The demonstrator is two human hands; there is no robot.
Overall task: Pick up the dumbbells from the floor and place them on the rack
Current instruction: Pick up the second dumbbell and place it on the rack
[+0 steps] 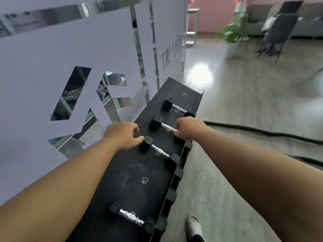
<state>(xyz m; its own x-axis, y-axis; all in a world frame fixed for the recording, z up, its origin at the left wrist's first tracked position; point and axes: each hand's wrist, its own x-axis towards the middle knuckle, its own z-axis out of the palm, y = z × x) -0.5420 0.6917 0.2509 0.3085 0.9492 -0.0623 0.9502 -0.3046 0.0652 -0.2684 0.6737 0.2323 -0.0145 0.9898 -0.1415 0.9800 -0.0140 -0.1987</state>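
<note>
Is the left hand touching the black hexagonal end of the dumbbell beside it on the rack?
Touching. In the head view, the left hand's thumb rests against the dumbbell's black hexagonal end.

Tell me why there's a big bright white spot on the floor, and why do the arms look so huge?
Head view: the white spot is lamp glare bouncing off the shiny floor; the wide-angle lens stretches the arms near the edges; the far chairs and plant look soft and blurry.

I see bright, even indoor light, a white glare patch on the floor [201,74], soft overall blur, and wide-angle bending at the edges.
</note>
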